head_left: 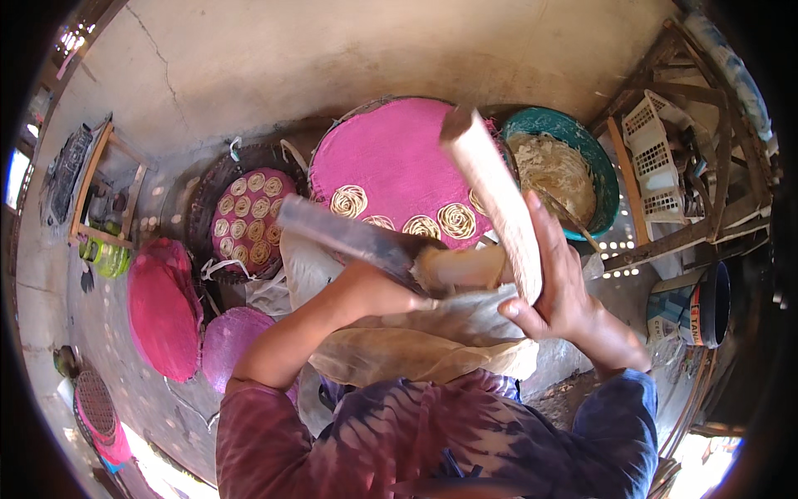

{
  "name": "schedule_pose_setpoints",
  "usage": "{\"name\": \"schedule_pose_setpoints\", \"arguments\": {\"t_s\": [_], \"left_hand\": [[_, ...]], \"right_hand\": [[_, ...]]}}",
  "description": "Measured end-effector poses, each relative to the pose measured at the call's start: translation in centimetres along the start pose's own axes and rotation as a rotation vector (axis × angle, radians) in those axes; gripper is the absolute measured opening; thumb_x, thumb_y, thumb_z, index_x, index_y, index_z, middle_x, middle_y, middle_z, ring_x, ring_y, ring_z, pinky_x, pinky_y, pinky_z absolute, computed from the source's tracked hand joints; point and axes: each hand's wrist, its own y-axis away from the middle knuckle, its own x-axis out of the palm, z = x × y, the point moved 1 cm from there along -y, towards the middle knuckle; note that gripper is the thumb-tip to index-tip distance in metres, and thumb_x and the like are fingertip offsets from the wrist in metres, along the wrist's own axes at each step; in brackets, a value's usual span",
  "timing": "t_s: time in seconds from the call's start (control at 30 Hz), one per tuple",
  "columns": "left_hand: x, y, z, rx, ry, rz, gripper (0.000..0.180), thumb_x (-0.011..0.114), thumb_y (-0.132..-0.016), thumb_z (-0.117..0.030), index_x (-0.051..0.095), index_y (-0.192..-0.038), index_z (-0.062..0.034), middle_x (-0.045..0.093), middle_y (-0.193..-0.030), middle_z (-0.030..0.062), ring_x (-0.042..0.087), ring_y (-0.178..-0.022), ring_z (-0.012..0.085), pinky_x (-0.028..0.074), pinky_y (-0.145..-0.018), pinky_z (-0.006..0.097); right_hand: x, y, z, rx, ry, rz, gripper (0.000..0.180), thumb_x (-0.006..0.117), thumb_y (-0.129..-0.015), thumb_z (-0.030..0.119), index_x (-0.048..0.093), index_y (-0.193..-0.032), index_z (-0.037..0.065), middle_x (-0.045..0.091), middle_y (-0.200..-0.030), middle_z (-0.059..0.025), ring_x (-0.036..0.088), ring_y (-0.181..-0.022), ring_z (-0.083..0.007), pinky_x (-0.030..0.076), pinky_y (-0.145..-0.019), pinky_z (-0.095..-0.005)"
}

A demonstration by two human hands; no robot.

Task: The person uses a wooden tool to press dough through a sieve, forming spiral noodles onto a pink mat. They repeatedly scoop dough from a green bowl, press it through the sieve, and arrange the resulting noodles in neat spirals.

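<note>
My right hand (561, 287) is at the lower end of a thick pale wooden bar (499, 187), thumb on one side and fingers up along the other. The bar slants up and left over a large pink round tray (386, 150). My left hand (382, 291) is curled beside a blurred dark wooden piece (349, 237); its fingers are mostly hidden. Between the hands is a pale rounded part (457, 268), over a cream cloth (391, 349) across my lap. Coiled noodle nests (456, 220) line the near edge of the pink tray.
Back right stands a green basin (611, 179) of pale dough (553, 170), with a stick (573, 218) across its rim. A dark basket (199, 200) holds several nests at the left. Pink round covers (162, 312), a wooden rack (640, 179) and a bucket (682, 308) flank me.
</note>
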Motion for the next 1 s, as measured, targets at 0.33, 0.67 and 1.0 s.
{"name": "schedule_pose_setpoints", "arguments": {"t_s": [0.33, 0.67, 1.0], "left_hand": [[2.2, -0.5, -0.1, 0.239, 0.455, 0.074, 0.058, 0.078, -0.081, -0.019, 0.053, -0.131, -0.0059, 0.058, -0.131, 0.0141, 0.055, -0.121, 0.0280, 0.042, -0.103, 0.039], [-15.1, -2.2, -1.9, 0.765, 1.313, -0.237, 0.094, 0.024, -0.088, -0.080, 0.034, -0.145, -0.0061, 0.049, -0.138, 0.0159, 0.047, -0.130, 0.0375, 0.036, -0.111, 0.054], [-27.9, -10.5, 15.0, 1.072, 1.452, -0.214, 0.077, 0.029, -0.094, -0.068, 0.053, -0.128, -0.0032, 0.060, -0.118, 0.0178, 0.057, -0.114, 0.0354, 0.041, -0.107, 0.049]], "right_hand": [[2.5, 1.8, -1.5, 0.397, -0.625, 0.344, 0.110, 0.056, -0.083, 0.069, 0.012, -0.152, -0.006, 0.034, -0.148, -0.0295, 0.048, -0.129, -0.0407, 0.043, -0.102, -0.0467], [6.0, 1.2, -7.7, 0.793, -1.942, 0.887, 0.135, 0.039, -0.066, 0.097, 0.024, -0.146, -0.012, 0.056, -0.124, -0.0300, 0.063, -0.107, -0.0322, 0.051, -0.091, -0.0416], [8.8, -18.2, -13.1, 0.997, -1.087, 0.741, 0.116, 0.020, -0.081, 0.090, 0.044, -0.138, -0.008, 0.066, -0.094, -0.0197, 0.066, -0.083, -0.0267, 0.055, -0.075, -0.0377]]}}
